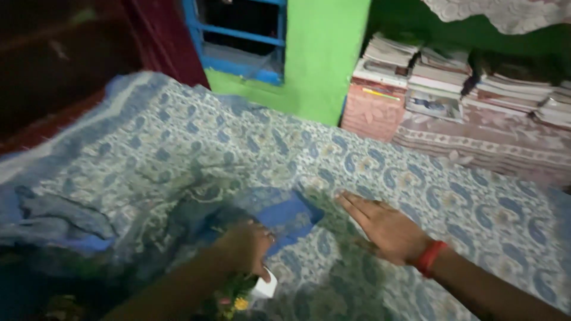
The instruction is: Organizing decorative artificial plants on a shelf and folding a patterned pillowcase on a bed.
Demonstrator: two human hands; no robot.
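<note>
- Blue paisley-printed cotton bedsheet [416,184] covers the whole bed, pale ground with rows of blue teardrop motifs; it lies mostly smooth on the right and rumpled in folds on the left.
- A turned-over corner of the sheet [288,217], plain deeper blue on its underside, sits near the bed's middle, its tip pointing right toward the flat hand.
- Left hand [247,244] has its fingers curled onto that folded corner, gripping the cloth.
- Right hand [383,229], with a red band at the wrist, lies palm down on the sheet, fingers straight and together, holding nothing.
- The sheet's long axis runs from lower left to upper right, toward stacked books [452,77] on a pink cloth-covered shelf.
- A small white object [266,288] below the left wrist is too blurred to identify; the lower left is dark.
</note>
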